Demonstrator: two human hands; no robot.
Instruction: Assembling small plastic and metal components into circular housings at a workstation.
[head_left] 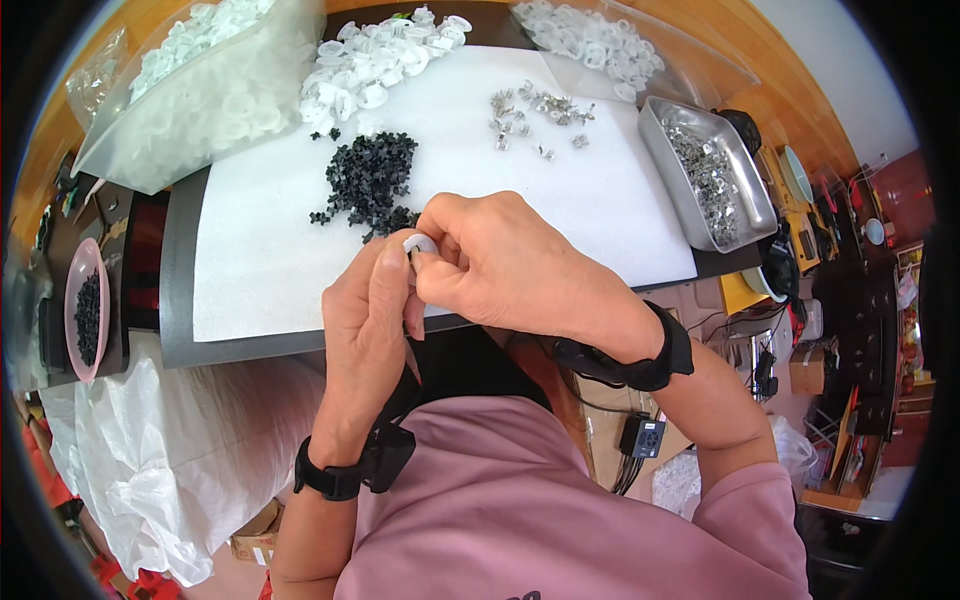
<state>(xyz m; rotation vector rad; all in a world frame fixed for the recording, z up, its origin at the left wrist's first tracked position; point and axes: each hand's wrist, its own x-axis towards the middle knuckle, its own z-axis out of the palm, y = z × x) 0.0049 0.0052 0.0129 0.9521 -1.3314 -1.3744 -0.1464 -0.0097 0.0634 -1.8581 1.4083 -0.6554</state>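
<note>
Just above the near edge of the white sheet, my two hands meet around one small white plastic piece (420, 242). My left hand (368, 305) pinches it between thumb and fingers. My right hand (495, 255) closes on it from the other side, fingertips pressed together. A dark bit shows beside the white piece, too small to make out. Directly beyond my hands lies a pile of small black plastic parts (370, 180). Farther back is a heap of white translucent plastic pieces (375, 65). Small metal clips (550, 108) lie scattered at the back right.
The white foam sheet (270, 270) covers a dark board. A metal tray (655, 150) of metal parts stands at right. Bags of white pieces (215, 120) (590, 45) sit at the back corners. At left is a pink bowl (77, 345) with black parts.
</note>
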